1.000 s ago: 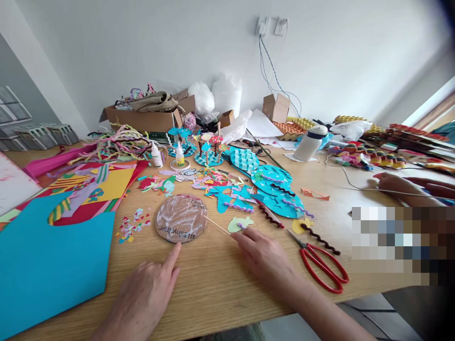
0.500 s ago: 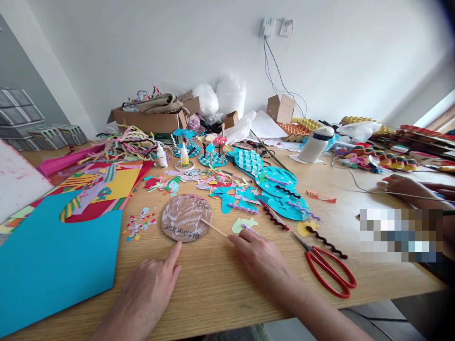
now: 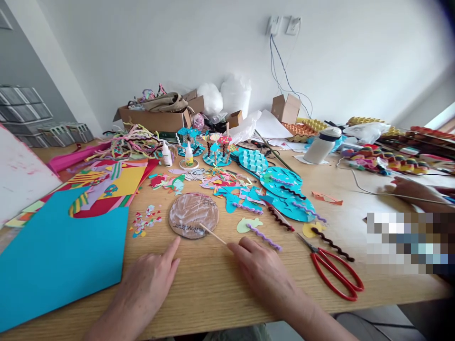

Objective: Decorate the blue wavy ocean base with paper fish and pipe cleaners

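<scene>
A round brown cardboard disc [image 3: 185,211] lies on the table, its top smeared with whitish streaks of what looks like glue over dark printed lettering. My left hand [image 3: 149,279] rests in front of it, index finger stretched out to its near edge and thumb apart. My right hand [image 3: 261,272] pinches a thin wooden stick [image 3: 214,234], whose tip touches the disc's smeared surface. Just beyond my right hand lie a pale green paper fish [image 3: 245,224] and a wavy purple pipe cleaner [image 3: 266,238].
Red-handled scissors [image 3: 336,267] lie to the right, beside a brown pipe cleaner [image 3: 332,245]. Blue card [image 3: 71,255] covers the left side. Paper scraps [image 3: 145,220], glue bottles [image 3: 166,155] and blue decorated discs [image 3: 284,189] lie around. Another person's hand [image 3: 408,189] is at far right.
The stick's tip has slid leftward and nearer to me across the disc. My right hand moved with it, uncovering more of the purple pipe cleaner. The whole view has shifted slightly.
</scene>
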The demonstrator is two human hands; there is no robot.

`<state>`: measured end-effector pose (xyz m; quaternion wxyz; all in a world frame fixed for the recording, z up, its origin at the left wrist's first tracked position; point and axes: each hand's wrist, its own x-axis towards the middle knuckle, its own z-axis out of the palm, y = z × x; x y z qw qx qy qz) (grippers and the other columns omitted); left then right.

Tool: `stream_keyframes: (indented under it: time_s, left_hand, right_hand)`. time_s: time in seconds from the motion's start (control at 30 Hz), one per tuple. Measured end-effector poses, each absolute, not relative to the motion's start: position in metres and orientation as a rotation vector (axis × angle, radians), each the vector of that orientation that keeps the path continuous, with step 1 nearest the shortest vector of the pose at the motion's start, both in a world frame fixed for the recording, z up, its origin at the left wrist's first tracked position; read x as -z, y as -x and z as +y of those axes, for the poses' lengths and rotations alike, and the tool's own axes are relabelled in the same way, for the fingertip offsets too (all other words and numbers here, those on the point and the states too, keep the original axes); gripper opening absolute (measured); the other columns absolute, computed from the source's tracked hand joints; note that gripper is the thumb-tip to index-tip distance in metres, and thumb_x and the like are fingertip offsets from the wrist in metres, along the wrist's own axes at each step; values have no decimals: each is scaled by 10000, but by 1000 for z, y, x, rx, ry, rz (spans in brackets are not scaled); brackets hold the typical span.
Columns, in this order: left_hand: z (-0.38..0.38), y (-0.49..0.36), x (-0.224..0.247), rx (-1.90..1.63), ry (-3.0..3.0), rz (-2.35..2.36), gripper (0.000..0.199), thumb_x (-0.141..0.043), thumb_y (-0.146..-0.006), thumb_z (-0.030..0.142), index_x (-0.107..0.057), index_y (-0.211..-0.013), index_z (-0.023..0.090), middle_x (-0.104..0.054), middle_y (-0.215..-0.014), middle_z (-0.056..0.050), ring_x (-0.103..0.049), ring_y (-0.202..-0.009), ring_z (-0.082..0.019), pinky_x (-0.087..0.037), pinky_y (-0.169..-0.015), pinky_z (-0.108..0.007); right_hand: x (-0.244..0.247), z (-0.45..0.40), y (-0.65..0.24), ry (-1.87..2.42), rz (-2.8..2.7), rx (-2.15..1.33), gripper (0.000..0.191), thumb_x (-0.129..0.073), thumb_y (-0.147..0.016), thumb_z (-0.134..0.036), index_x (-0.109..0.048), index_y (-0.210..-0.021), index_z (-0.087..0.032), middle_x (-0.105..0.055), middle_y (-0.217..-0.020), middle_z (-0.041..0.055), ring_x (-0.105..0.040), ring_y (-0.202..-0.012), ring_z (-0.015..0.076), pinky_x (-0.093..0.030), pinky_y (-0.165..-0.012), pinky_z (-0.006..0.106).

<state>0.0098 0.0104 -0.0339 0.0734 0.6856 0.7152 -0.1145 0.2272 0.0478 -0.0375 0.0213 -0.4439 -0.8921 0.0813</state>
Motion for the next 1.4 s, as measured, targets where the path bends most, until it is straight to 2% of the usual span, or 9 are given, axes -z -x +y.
stream_keyframes:
  time_s: [0.2,0.47,0.77,0.93,1.17,1.3,1.4]
  left_hand:
    - [14,-2,33,330,-2076,2180,438,-291,-902,214,-379,-1330,188,-711,-813,-119,-663,-767,-268,-467,-656,-351]
    - [20,-2,35,294,-2162,2171,422,-312,-903,219,-399,-1316,221,-714,-783,-86,-667,-743,-248,-469,-618,-322]
    - [19,-10,40,287,-2247,2121,428,-297,-896,211,-414,-1308,207,-705,-721,-89,-669,-708,-243,-478,-634,-325]
    - [18,-14,37,266,-2175,2091,431,-329,-890,228,-404,-1313,203,-711,-769,-103,-670,-717,-254,-478,-606,-327]
    - [19,4,30,254,-2181,2134,415,-290,-900,216,-449,-1282,186,-705,-829,-102,-661,-774,-262,-488,-648,-357]
    - [21,13,36,151,-2370,2077,386,-317,-871,137,-541,-1181,194,-657,-921,-72,-632,-815,-202,-487,-695,-301]
    - [23,20,47,37,-2538,1997,442,-334,-795,30,-558,-1147,177,-605,-1064,-72,-598,-878,-184,-489,-747,-295]
  right_hand:
    - [38,39,-214,1296,-2780,-290,209,-429,-822,-85,-557,-923,-215,-589,-852,21,-555,-757,141,-340,-620,222]
    - [40,49,-240,1516,-2658,-224,321,-362,-835,-59,-572,-1024,-211,-605,-892,55,-576,-791,163,-378,-624,234]
    - [40,40,-241,1582,-2629,-263,307,-378,-824,-68,-575,-1013,-210,-605,-899,51,-594,-779,165,-381,-596,232]
    - [43,33,-236,1573,-2620,-256,248,-377,-829,-93,-582,-900,-213,-604,-855,31,-597,-726,148,-364,-573,221]
    - [44,35,-239,1593,-2552,-279,316,-372,-805,-72,-592,-981,-215,-611,-892,46,-613,-755,165,-387,-567,232]
    - [44,36,-240,1597,-2545,-323,333,-363,-806,-72,-597,-994,-217,-611,-898,49,-616,-770,178,-412,-594,248]
    - [45,36,-241,1592,-2527,-353,348,-349,-826,-87,-581,-1048,-219,-609,-904,53,-613,-785,180,-425,-616,256]
